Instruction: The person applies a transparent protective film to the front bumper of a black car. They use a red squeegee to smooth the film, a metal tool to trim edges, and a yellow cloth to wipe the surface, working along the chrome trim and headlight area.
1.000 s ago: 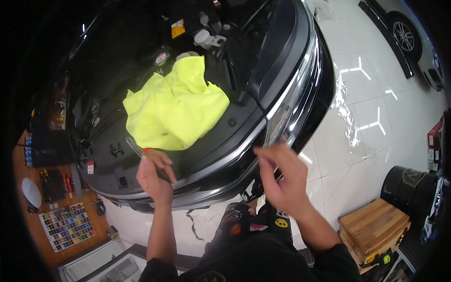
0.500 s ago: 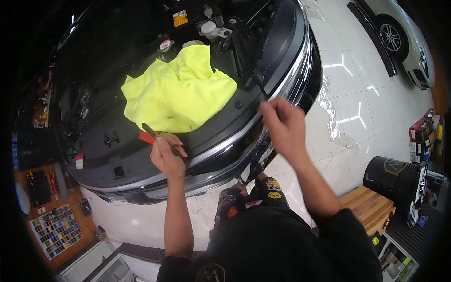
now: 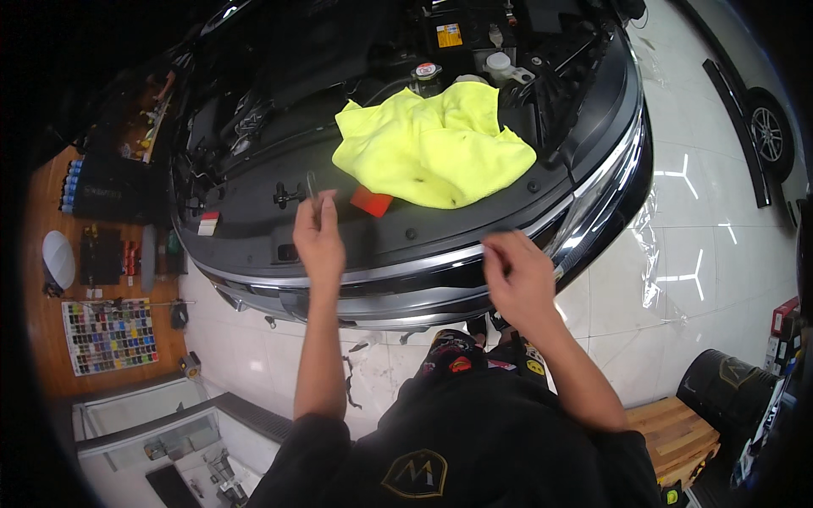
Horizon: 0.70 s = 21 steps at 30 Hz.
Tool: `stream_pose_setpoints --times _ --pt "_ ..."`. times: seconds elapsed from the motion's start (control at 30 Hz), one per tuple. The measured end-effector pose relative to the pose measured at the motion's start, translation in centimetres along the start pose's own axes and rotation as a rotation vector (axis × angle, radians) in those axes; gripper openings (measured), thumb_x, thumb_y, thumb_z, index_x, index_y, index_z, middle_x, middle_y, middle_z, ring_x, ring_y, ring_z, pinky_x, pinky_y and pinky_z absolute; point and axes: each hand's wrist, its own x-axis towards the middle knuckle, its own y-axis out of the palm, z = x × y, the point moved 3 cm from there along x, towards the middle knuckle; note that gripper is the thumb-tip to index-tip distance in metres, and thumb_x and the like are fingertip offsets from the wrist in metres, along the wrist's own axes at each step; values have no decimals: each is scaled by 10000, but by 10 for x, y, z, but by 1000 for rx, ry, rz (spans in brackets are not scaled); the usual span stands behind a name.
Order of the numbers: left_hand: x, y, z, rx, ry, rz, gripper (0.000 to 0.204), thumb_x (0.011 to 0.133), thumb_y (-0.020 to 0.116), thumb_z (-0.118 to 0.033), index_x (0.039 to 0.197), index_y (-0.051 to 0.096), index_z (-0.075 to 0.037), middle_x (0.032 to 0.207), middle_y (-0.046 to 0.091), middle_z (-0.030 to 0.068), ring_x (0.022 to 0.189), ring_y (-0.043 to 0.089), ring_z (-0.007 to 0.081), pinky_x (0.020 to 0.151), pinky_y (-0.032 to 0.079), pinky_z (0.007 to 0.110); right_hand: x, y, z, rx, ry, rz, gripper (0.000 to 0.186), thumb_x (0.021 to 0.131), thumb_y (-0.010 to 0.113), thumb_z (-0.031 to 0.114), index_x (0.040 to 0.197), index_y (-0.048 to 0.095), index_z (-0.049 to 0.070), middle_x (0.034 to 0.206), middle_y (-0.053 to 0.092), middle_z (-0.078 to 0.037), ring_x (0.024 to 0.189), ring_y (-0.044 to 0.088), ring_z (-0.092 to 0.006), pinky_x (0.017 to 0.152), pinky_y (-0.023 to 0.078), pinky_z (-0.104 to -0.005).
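My left hand (image 3: 320, 244) is raised over the dark plastic panel at the front of an open car engine bay. Its fingers pinch a slim tool (image 3: 312, 183) that points up; motion blurs its outline. Closed with thumb and fingertips together, my right hand (image 3: 521, 275) hovers by the chrome front trim (image 3: 440, 261). Whether it holds anything small is hidden. Between and beyond the hands, a bright yellow cloth (image 3: 432, 152) lies crumpled on the panel. Half tucked at its lower left edge is a red flat piece (image 3: 371, 201).
A red-and-white block (image 3: 208, 223) lies on the panel's left end, and a black clip-like part (image 3: 290, 196) stands nearer. Behind the cloth are engine caps (image 3: 426, 71). A wooden box (image 3: 675, 432) and a black drum (image 3: 721, 385) stand on the floor at right.
The view has swung left, so the car appears farther right. My left hand has moved left, away from the red piece. The right hand has come closer to the left one.
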Motion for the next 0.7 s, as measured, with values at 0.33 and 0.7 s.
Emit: stream_pose_setpoints --times 0.33,0.7 --pt "-20 2 8 -164 -87 12 207 1019 676 -150 1133 694 22 1056 701 63 1019 637 134 948 474 284 153 73 20 -818 -416 -14 696 876 758 423 1464 549 114 1350 606 -169 1268 532 -386 976 458 -582" --pt "-2 9 26 -159 67 -2 265 1064 592 -146 1285 644 -10 1182 704 51 801 555 38 673 429 204 20 -158 57 1469 -429 -160 289 1059 572 239 1088 718 -8 1019 748 -138 887 758 -249 805 631 -369"
